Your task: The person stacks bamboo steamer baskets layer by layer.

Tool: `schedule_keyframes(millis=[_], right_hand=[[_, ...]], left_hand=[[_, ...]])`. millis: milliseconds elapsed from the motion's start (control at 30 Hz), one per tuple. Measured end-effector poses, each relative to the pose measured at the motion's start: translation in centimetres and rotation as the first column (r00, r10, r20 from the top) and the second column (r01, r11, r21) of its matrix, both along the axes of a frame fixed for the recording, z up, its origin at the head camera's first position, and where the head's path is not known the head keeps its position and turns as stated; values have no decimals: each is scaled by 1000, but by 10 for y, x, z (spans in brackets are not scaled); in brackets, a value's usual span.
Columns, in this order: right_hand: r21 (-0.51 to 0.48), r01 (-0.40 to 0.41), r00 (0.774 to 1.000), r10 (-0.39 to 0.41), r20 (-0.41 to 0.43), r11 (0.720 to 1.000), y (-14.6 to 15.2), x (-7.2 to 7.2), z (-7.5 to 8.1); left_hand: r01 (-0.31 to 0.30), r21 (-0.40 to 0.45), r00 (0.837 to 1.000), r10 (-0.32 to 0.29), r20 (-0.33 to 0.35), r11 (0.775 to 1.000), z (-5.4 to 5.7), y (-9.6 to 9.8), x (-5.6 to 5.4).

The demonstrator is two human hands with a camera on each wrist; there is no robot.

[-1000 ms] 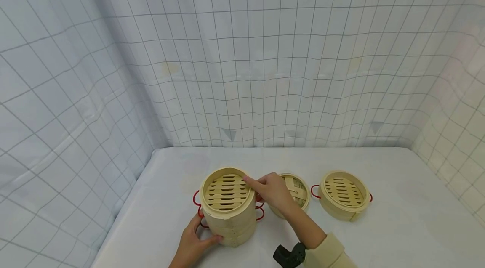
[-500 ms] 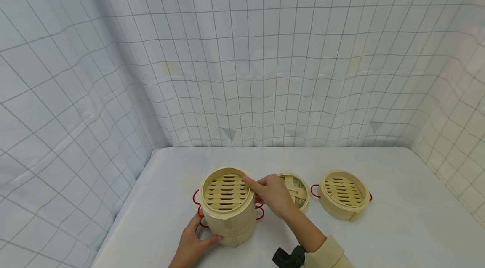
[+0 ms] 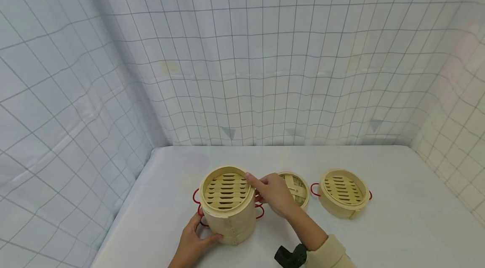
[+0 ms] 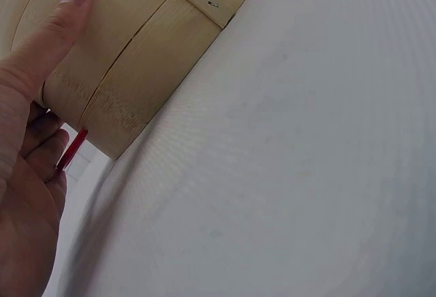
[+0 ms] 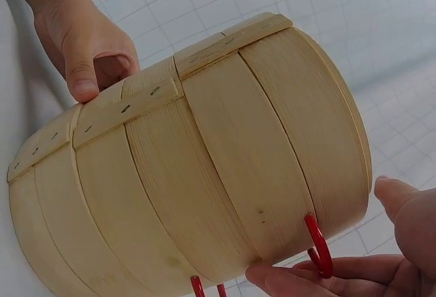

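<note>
Left grip [image 3: 192,239] curls round the lower part of the steamer stack [image 3: 234,226] on the counter [image 3: 413,230]; right grip [image 3: 274,192] holds its top rim. Another steamer [image 3: 342,194] stands apart, to the right.

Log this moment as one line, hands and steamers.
left hand: grips steamer stack low; right hand: holds it at top; single steamer: apart, to the right

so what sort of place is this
Possibly a makeshift recording booth rather than a working kitchen: grid-patterned white curtains hang behind and beside a white table, which bears a stack of bamboo steamers.
</note>
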State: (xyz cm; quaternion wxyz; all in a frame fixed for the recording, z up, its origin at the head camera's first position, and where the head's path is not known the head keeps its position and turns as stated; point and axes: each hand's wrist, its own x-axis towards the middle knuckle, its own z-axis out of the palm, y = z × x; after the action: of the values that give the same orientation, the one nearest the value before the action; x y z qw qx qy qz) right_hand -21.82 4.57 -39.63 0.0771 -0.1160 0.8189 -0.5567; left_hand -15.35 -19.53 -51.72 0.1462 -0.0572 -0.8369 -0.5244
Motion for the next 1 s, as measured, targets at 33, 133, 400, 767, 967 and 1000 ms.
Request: schedule_keyframes(millis=[33, 133, 400, 767, 967, 1000], right_hand=[[4, 5, 1000, -5, 0, 1000, 1, 0, 0], [23, 40, 999, -40, 8, 999, 6, -2, 1], [71, 138, 989, -142, 43, 988, 40, -2, 2], [312, 221, 972, -181, -151, 924, 130, 10, -11], [447, 284, 957, -220, -190, 848, 185, 12, -15], [461, 289, 956, -230, -182, 839, 193, 13, -15]], left_hand=[[-1, 1, 1000, 1, 12, 1000, 1, 0, 0], [-11, -9, 999, 12, 46, 1000, 0, 0, -2], [-30, -20, 997, 31, 71, 999, -3, -1, -3], [-33, -8, 997, 33, 63, 999, 4, 3, 1], [-35, -7, 996, 35, 82, 999, 0, 1, 1], [-34, -5, 996, 34, 83, 999, 0, 0, 0]])
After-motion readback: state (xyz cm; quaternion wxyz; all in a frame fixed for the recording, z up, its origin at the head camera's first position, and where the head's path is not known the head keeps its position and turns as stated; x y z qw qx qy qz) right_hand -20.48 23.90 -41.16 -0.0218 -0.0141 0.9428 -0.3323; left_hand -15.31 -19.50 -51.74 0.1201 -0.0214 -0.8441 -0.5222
